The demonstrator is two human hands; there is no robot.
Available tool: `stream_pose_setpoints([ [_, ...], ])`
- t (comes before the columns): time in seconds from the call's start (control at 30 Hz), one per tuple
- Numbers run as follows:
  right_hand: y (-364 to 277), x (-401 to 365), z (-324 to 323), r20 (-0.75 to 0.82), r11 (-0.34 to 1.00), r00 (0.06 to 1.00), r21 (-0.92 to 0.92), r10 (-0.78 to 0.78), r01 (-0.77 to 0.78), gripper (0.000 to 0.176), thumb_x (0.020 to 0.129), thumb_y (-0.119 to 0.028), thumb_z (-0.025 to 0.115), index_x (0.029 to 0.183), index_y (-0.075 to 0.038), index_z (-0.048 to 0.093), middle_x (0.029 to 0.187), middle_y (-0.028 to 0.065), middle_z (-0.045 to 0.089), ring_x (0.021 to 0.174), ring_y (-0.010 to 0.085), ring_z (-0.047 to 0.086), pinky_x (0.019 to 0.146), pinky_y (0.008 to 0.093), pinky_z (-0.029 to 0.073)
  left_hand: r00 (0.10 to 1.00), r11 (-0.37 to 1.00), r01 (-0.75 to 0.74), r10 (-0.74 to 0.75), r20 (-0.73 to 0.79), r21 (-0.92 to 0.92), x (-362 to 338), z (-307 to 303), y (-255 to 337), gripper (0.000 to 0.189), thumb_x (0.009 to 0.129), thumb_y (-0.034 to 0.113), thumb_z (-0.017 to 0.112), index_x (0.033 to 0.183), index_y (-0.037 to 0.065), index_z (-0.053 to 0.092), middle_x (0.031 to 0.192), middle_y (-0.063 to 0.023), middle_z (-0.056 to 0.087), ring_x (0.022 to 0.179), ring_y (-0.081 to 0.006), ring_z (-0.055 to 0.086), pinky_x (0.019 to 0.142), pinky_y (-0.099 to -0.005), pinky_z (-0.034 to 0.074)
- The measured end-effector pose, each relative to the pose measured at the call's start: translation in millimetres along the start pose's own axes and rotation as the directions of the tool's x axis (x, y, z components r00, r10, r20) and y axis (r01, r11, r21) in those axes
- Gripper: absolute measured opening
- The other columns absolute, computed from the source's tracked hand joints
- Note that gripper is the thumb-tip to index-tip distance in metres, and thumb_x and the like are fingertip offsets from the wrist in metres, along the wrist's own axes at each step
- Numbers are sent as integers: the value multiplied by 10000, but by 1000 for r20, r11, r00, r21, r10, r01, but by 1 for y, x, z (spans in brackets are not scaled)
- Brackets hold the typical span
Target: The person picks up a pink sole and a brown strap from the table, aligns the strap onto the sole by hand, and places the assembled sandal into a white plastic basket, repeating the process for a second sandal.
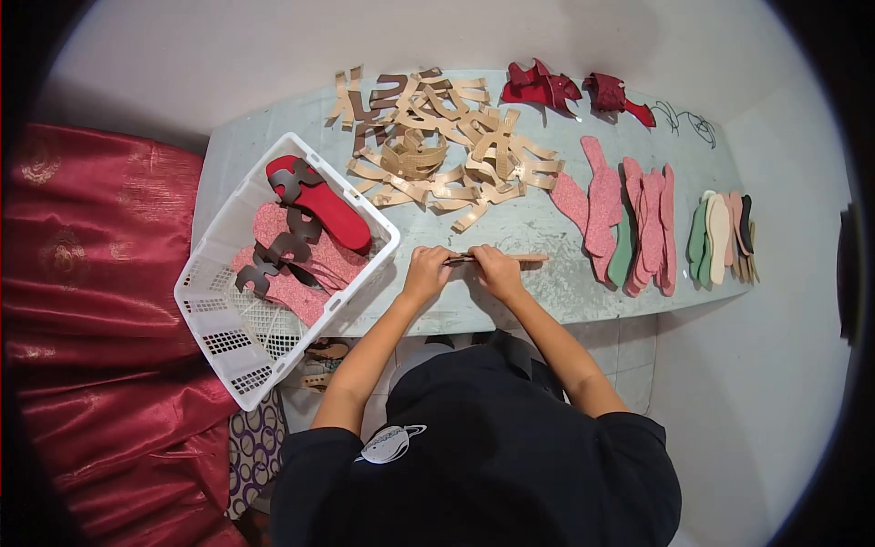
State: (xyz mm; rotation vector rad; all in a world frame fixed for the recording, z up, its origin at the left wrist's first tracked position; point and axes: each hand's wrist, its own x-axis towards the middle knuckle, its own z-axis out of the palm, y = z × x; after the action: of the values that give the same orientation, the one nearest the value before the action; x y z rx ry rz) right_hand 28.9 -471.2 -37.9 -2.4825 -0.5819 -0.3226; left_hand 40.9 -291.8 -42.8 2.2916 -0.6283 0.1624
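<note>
Near the front edge of the table, my left hand (428, 272) and my right hand (498, 272) hold one sandal sole (532, 258) between them. The sole is seen edge-on, a thin tan-pink strip sticking out to the right of my right hand. Both hands are closed on it, with fingers pinched along its edge. A dark piece (460, 259), perhaps a strap, shows between the hands; its shape is mostly hidden by the fingers.
A white plastic basket (387, 239) at left holds pink soles, dark straps and a red sole (333, 214). Tan straps (474, 150) are heaped at the back. Pink soles (602, 205), green and cream soles (718, 237), red pieces (540, 88) and dark cord (688, 123) lie right.
</note>
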Motion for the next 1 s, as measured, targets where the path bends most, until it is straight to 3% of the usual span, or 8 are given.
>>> stream_pose_setpoints([
  [0.3,-14,17,-40,66,985,997,168,37,-48,366,725,-114,597,1073,-175,501,794,43,554,695,225,583,524,325,463,997,999,28,-29,78,21,30,-48,33,222,651,108,676,866,89,624,714,-52,604,663,-184,573,724,-315,391],
  [0.37,-21,18,-41,-7,964,999,262,50,-47,357,738,-112,593,1079,-165,499,849,62,570,717,218,594,540,309,468,937,867,348,-312,154,-357,37,-63,49,306,640,98,722,922,72,608,765,-69,636,691,-127,602,676,-268,446],
  [0.43,-27,18,-44,-79,934,994,355,69,-36,349,751,-109,590,1084,-155,498,904,80,586,739,212,605,556,292,472,932,809,359,-335,138,-465,38,-70,53,364,634,84,737,963,56,583,794,-80,640,717,-117,602,665,-245,456],
  [0.47,-29,18,-46,24,850,980,494,200,-185,346,769,-106,584,1098,-133,482,935,95,587,775,191,603,591,276,469,924,737,367,-361,129,-568,37,-73,53,424,629,71,751,1005,41,557,822,-92,645,743,-107,602,654,-221,467],
  [0.5,-32,19,-48,146,726,940,603,307,-331,344,786,-102,579,1111,-111,466,966,110,589,810,170,600,626,259,465,943,694,317,-301,140,-646,38,-76,52,527,638,41,744,1090,19,474,856,-84,639,772,-118,597,693,-226,467],
  [0.67,-42,32,-56,127,511,946,816,299,-271,412,803,-80,587,1161,-65,385,960,65,567,887,119,533,724,236,427,949,416,272,-266,169,-868,30,-78,55,542,689,3,692,1138,31,391,950,-87,616,866,-125,582,754,-238,464],
  [0.73,-44,37,-54,109,379,954,900,278,-213,410,801,-57,586,1155,-69,380,970,71,558,887,118,531,742,236,426,937,170,222,-310,162,-960,28,-76,56,495,725,30,669,1133,40,390,964,-87,608,874,-118,571,775,-245,459],
  [1.0,-64,55,-67,175,197,943,952,282,-236,412,794,-27,588,1145,-68,375,963,54,561,869,99,534,726,225,434,915,98,93,-401,46,-991,27,-79,66,302,840,77,547,1109,41,415,953,-66,597,837,-96,573,748,-228,465],
])
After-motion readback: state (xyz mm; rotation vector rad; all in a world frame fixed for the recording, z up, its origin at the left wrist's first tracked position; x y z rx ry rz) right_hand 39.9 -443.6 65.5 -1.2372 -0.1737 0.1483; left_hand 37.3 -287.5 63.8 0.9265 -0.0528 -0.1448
